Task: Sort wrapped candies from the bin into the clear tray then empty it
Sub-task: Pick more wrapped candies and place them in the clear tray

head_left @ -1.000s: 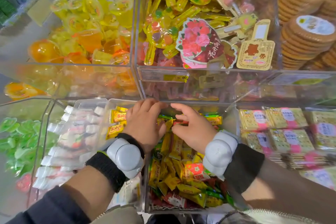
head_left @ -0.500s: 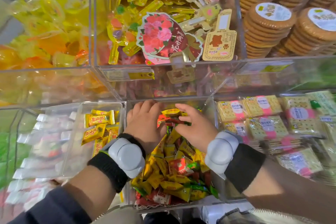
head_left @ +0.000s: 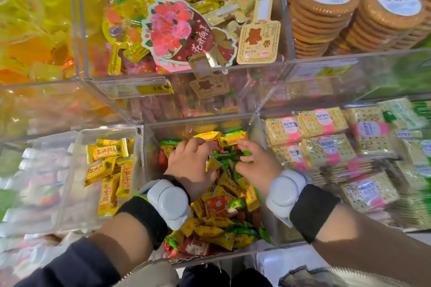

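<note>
shop shelving of clear bins: left hand [head_left: 190, 165] and right hand [head_left: 257, 165], fingers curled, rummage the bin [head_left: 151, 170]; grip unclear. next, carry yellow candies [head_left: 229, 184] to the clear tray [head_left: 70, 193].

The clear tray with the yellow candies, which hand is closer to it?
Left. The left hand is in the mixed candy bin, just across the wall from the clear tray to its left. The right hand is farther right in that bin.
</note>
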Demonstrator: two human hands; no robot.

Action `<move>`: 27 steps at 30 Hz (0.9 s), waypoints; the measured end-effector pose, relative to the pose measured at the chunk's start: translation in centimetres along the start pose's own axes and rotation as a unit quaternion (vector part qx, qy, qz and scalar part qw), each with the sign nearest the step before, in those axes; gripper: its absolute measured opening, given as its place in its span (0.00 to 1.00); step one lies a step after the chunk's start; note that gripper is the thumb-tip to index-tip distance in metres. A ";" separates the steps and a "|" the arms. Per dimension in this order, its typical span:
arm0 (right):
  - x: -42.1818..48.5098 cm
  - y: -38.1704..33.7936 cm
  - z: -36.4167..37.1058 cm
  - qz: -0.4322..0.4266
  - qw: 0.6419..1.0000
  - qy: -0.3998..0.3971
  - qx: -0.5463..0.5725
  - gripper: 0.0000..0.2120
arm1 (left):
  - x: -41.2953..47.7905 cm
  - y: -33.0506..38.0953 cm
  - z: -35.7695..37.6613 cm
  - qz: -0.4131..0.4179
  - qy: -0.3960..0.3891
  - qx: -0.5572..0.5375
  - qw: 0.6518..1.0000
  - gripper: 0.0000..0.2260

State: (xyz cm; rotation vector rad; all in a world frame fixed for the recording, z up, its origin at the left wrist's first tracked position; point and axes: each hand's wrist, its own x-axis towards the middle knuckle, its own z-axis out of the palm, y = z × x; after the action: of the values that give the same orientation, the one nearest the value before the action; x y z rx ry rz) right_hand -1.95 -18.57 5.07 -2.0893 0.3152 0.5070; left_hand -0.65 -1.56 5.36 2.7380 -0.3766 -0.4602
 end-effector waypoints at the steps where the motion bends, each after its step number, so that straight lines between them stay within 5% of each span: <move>1: 0.0 0.0 0.1 0.001 1.000 0.002 -0.003 0.28 | 0.0 0.0 0.2 0.002 -0.005 -0.001 1.000 0.24; 9: -0.6 1.3 0.5 0.029 0.997 -0.027 -0.072 0.28 | 0.4 0.9 2.7 0.003 -0.091 0.000 0.996 0.27; 19: 0.1 3.3 1.7 0.082 0.972 -0.176 -0.134 0.36 | 0.0 -0.5 5.5 -0.007 -0.161 0.062 0.985 0.36; 27: 0.9 3.9 2.6 0.044 0.927 -0.283 -0.243 0.39 | -0.1 -0.8 6.3 0.011 -0.188 0.101 0.977 0.40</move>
State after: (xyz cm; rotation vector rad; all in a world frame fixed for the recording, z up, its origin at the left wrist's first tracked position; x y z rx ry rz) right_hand -3.40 -18.48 0.53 -2.2778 -0.0680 1.3162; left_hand -2.81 -2.62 -0.54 2.8302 -0.5740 -0.9890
